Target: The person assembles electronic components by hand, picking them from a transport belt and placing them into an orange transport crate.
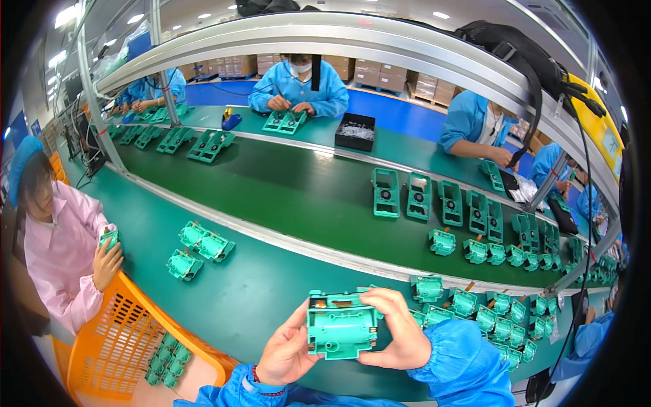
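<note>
The green table (271,271) carries three teal plastic housings (215,247) left of centre and a crowded cluster of similar housings (502,329) toward its right end.

Bright ceiling lamps (67,16), strong fisheye curvature

My left hand (288,353) and right hand (400,332) make two, on one green housing (342,329), and I count three loose housings (214,247) on the bench (244,292) to my left, one orange basket (108,332), and one pink-sleeved co-worker (57,254) with one small green piece (108,238). Across the belt (291,173) I see one black box (354,142), one blue-and-yellow holder (231,123) and one masked co-worker (302,85); the crowded housings (502,328) to my right overlap too much for me to count
</note>
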{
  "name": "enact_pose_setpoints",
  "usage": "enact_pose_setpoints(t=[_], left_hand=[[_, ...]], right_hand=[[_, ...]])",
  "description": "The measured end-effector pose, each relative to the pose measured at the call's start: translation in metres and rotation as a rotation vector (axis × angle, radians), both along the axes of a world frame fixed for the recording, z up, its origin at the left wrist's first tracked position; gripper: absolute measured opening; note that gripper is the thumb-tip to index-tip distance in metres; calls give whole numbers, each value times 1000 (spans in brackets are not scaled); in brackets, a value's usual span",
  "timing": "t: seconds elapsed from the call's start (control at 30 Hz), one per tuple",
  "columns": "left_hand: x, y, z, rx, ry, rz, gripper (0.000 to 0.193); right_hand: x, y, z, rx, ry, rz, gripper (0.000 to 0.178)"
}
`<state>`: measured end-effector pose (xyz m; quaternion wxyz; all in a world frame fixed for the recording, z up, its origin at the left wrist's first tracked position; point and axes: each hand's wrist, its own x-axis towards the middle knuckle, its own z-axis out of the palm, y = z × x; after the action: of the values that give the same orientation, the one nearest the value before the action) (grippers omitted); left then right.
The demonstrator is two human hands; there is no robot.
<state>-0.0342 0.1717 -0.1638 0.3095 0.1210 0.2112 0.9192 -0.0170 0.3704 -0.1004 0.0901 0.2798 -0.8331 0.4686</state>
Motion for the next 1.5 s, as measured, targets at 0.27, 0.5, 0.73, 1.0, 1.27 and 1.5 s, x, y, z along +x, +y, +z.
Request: enact_pose_setpoints(t=[0.27,0.5,0.73,1.0,1.27,1.5], left_hand=[[18,-29,25,-108,99,148,66],[31,-45,26,-255,92,389,74],[28,-59,12,-153,-27,165,65],[29,-38,-2,-543,292,384,77],[34,-39,-35,335,-510,-59,73],[29,-34,-34,324,-551,-74,70]], right_hand=[[17,-33,-16,-209,-137,-21,79],[19,-70,-24,-1222,-750,133,69],[17,-71,-45,-1420,-860,288,42],[40,-93,-49,-798,-351,-330,29],[16,-69,-42,-183,-52,-196,96],[19,-65,-59,-221,-101,-98,93]])
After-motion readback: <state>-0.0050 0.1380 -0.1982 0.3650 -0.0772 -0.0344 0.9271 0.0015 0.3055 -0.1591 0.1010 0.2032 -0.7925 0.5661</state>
